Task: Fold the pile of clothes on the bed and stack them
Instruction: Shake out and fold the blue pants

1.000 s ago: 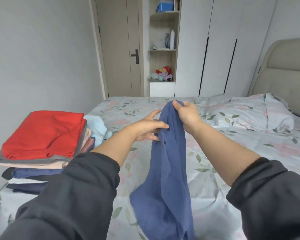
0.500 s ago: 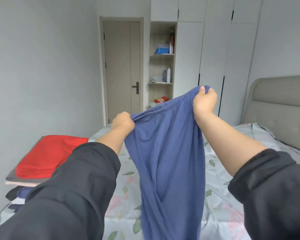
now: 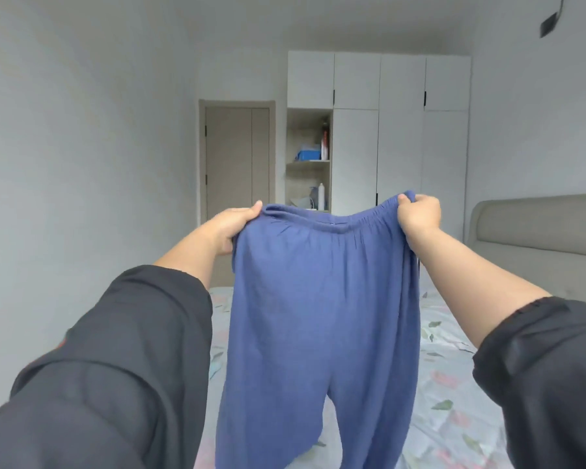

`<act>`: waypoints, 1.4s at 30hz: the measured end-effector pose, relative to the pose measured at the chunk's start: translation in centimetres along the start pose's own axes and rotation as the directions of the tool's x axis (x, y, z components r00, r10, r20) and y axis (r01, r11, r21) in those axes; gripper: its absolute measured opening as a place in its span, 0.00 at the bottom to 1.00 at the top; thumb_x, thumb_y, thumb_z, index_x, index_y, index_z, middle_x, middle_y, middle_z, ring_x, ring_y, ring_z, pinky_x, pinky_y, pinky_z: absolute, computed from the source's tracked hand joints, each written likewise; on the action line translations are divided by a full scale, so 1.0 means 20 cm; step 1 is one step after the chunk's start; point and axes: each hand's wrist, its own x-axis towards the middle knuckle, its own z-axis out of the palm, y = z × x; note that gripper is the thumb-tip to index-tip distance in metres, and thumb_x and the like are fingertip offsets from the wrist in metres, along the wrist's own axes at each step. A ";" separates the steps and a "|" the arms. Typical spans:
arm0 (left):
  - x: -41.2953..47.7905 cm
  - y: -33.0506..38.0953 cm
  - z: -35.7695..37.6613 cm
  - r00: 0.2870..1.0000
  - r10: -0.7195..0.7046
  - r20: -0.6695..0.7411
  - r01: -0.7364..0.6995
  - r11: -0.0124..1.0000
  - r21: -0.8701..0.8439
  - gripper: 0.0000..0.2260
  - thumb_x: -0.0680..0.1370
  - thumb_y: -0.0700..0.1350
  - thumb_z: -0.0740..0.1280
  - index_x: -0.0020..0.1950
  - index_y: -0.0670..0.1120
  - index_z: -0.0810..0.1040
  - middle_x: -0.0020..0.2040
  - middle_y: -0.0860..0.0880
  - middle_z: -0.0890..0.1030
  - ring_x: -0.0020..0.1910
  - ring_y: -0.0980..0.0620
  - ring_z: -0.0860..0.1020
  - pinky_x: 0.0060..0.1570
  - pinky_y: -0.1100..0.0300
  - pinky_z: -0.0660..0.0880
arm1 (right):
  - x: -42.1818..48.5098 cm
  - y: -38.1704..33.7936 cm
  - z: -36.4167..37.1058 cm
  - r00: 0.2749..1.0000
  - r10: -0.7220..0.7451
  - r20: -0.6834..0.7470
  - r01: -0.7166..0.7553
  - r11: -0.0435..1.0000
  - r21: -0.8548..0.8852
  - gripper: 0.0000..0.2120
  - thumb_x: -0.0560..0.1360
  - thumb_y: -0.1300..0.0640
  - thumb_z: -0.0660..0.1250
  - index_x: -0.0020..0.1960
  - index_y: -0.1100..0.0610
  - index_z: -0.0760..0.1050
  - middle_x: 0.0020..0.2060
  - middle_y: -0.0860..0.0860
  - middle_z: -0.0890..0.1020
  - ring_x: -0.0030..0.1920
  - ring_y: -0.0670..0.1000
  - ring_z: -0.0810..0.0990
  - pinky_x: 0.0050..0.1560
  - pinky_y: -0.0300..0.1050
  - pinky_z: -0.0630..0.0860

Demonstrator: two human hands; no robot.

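Note:
A pair of blue trousers (image 3: 322,316) hangs spread out in front of me, held up by its elastic waistband above the bed (image 3: 454,384). My left hand (image 3: 232,225) grips the waistband's left end. My right hand (image 3: 418,214) grips the right end, fingers curled over the edge. Both legs hang down and run out of the bottom of the view. The folded stack is hidden behind my left sleeve, apart from a sliver of red at the sleeve's edge.
The floral bed sheet shows on both sides of the trousers. A padded beige headboard (image 3: 538,228) stands at the right. Behind are a closed door (image 3: 237,164), an open shelf unit (image 3: 308,164) with bottles and white wardrobes (image 3: 400,137).
I have raised the trousers and pulled my hands apart, so the bunched cloth now hangs flat by its waistband. My view has tilted up, and the folded stack has dropped out of sight.

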 end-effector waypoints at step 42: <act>-0.06 -0.21 0.30 0.885 -0.142 0.443 -0.004 0.950 0.312 0.03 0.76 0.39 0.69 0.48 0.40 0.81 0.42 0.48 0.84 0.40 0.53 0.82 0.39 0.62 0.78 | -0.35 0.26 0.22 0.734 0.019 0.679 -0.344 0.872 0.347 0.10 0.75 0.72 0.62 0.41 0.60 0.75 0.35 0.55 0.80 0.32 0.49 0.80 0.37 0.41 0.79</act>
